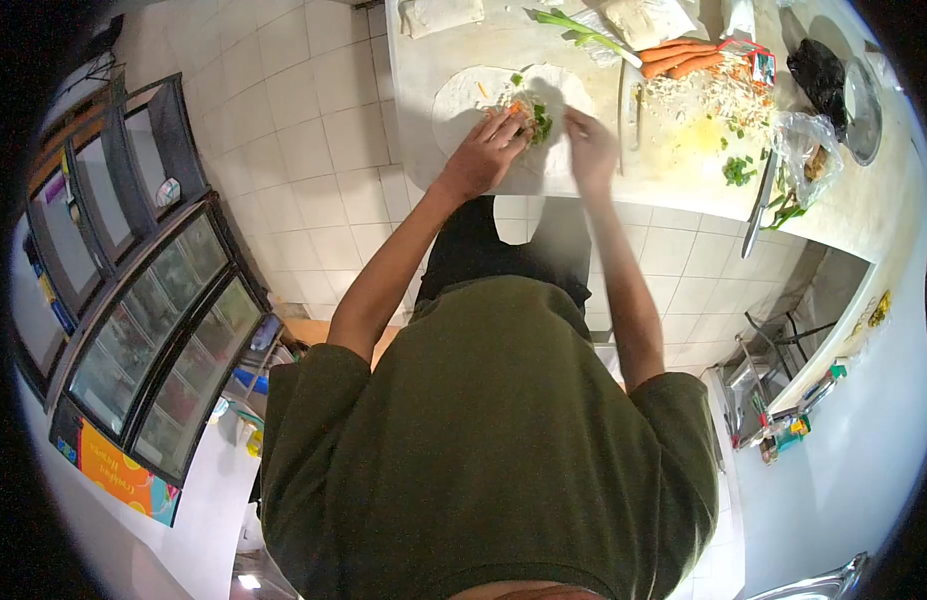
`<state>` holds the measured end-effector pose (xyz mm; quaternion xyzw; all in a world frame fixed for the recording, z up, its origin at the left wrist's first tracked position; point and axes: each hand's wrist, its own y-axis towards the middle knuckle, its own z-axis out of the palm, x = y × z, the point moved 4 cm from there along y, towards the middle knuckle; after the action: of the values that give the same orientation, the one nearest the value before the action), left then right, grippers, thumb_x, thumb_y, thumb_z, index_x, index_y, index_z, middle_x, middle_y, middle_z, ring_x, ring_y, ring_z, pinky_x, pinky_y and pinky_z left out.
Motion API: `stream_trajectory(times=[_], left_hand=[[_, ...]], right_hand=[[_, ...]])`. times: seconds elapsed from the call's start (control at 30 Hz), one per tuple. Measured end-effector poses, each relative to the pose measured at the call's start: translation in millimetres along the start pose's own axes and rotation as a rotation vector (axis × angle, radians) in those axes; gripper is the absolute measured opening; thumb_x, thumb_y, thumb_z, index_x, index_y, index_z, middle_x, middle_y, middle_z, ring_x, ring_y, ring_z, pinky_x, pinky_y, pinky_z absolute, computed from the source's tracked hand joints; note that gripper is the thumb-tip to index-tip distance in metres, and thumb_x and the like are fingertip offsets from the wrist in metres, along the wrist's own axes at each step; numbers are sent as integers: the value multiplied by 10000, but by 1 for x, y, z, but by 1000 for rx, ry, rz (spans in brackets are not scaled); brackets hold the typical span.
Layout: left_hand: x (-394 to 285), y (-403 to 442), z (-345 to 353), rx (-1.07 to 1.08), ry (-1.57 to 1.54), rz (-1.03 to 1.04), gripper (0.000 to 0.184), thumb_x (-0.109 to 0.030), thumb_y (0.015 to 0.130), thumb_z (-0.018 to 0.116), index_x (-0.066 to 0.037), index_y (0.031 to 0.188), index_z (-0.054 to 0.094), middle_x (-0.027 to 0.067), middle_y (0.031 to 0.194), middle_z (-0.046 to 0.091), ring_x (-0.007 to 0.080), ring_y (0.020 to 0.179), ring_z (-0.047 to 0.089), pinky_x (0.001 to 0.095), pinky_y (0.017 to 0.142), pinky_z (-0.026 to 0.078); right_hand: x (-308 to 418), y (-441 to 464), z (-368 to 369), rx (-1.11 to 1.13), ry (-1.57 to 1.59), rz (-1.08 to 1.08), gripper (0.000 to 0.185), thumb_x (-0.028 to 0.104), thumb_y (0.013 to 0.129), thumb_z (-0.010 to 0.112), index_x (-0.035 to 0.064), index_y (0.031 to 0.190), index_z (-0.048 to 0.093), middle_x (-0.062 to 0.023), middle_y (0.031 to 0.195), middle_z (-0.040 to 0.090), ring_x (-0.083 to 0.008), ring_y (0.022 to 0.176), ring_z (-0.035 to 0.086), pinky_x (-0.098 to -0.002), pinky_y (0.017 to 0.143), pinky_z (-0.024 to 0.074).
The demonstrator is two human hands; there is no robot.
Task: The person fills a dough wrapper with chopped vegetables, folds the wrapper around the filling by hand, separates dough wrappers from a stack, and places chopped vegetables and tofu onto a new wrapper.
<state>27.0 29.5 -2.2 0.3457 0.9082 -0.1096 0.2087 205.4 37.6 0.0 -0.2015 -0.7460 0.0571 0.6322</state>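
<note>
The wrap (458,98) lies flat on the counter (418,110) near its front edge, filling (540,122) heaped mid-wrap — carrot shreds and chopped greens. The left hand (486,150) rests its fingers on the filling, hiding part of it; whether its grip has closed on any, I cannot tell. The right hand (591,150) is at the wrap's right side, blurred — its grip cannot be told. Right of it stand a thin rod (638,118), carrots (678,57), a scallion (583,32) and scattered shreds (718,98). Farther right, a knife (759,205) juts over the edge beside a clear bag (808,160), near a metal bowl (863,115)
</note>
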Motion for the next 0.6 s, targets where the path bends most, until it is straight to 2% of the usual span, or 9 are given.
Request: stream_trajectory(times=[0.03,0.07,0.1,0.17,0.27,0.4,0.5,0.53,0.6], left_hand=[[-3,1,5,12,-22,-4,536,-99,866,654,-66,1391,552,181,1506,466,345,1436,397,454,1176,346],[-5,2,10,27,-45,-7,520,-97,878,635,-62,1390,552,184,1491,480,347,1431,402,451,1174,350],[14,-40,-12,62,-31,-41,516,-91,880,629,-54,1388,551,183,1490,480,347,1431,402,452,1173,351],[23,-37,-17,-9,-53,-32,509,-78,882,617,-38,1385,548,180,1489,481,345,1432,400,453,1172,354],[23,-38,-8,21,-114,-13,496,-50,888,594,-11,1380,541,180,1495,470,351,1436,393,461,1180,342],[16,-32,-10,-82,-174,19,499,-24,897,566,7,1394,525,192,1501,455,353,1437,390,472,1188,326],[13,-26,-14,-181,-226,-46,513,-15,906,550,5,1417,507,197,1503,445,351,1427,406,483,1182,326],[14,-23,-9,-192,-210,-40,520,-14,905,552,7,1422,501,205,1508,436,362,1429,399,490,1183,324],[13,-18,-3,-172,-177,-29,531,-23,906,566,10,1430,492,231,1509,421,392,1427,385,511,1183,316]], right_hand=[[0,2,-7,-9,-15,-6,245,-3,939,644,-2,1174,711,-202,1150,722,-185,991,701,-328,883,570],[-11,1,0,7,-67,-97,245,1,944,657,-21,1185,696,-159,1112,738,-170,993,709,-301,866,569],[0,-23,51,91,-84,-147,285,-12,932,649,0,1214,688,-174,1135,728,-243,1046,710,-349,919,562],[15,-23,56,208,-380,-390,410,-20,901,590,-8,1311,600,-244,1315,615,-420,1211,601,-437,1047,488],[12,-35,43,179,-898,-622,517,-17,891,560,5,1406,515,-264,1467,479,-444,1349,470,-458,1131,406],[-14,-40,27,363,-558,-472,545,-15,890,553,-41,1428,466,-307,1512,397,-435,1430,370,-502,1180,324],[-20,-37,17,85,-626,-495,554,-12,892,552,-39,1438,457,-309,1516,390,-440,1434,361,-518,1184,311],[-25,-36,16,108,-596,-420,548,-12,901,543,-34,1442,455,-311,1516,385,-454,1425,366,-514,1182,315],[-22,-37,24,251,-671,-502,551,-14,902,536,-29,1446,455,-313,1515,384,-464,1419,368,-512,1184,314]])
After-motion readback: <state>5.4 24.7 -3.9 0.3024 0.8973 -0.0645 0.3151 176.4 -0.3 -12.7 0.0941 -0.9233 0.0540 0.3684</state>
